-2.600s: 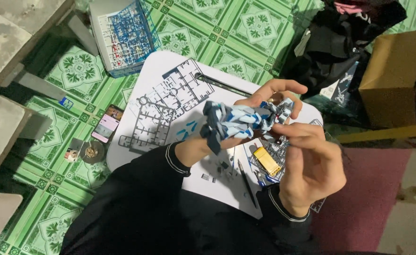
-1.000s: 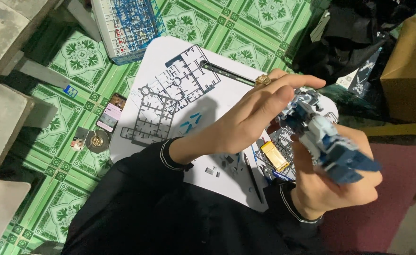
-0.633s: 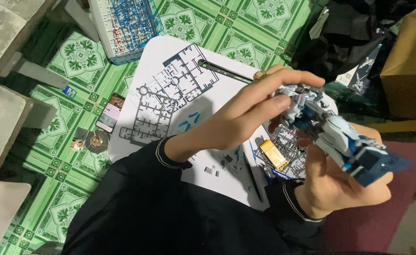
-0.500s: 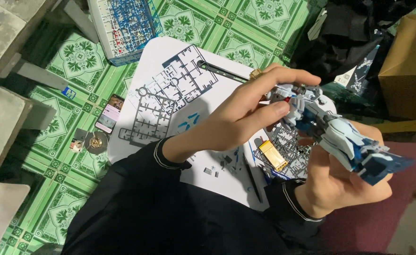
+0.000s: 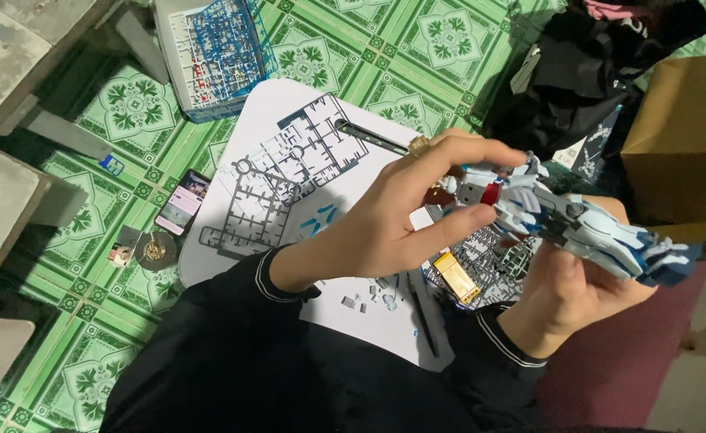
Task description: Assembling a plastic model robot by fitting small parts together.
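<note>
Right hand [image 5: 565, 293] gripping white-and-blue robot model kit figure [image 5: 577, 224] at frame right, left hand [image 5: 401, 216] pinching its end, grey parts runners [image 5: 277, 188] on white board [image 5: 232, 128] at centre

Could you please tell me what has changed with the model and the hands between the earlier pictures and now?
The blue and white model swung from in front of the chest out to the right, now lying in the right hand. The left hand let go of its middle and now pinches its near end. The white board, grey part frames, phone and box of parts stayed put.

A home floor: green patterned tiles [image 5: 128, 104], cardboard box [image 5: 677, 136], heaped clothes [image 5: 601, 72].
</note>
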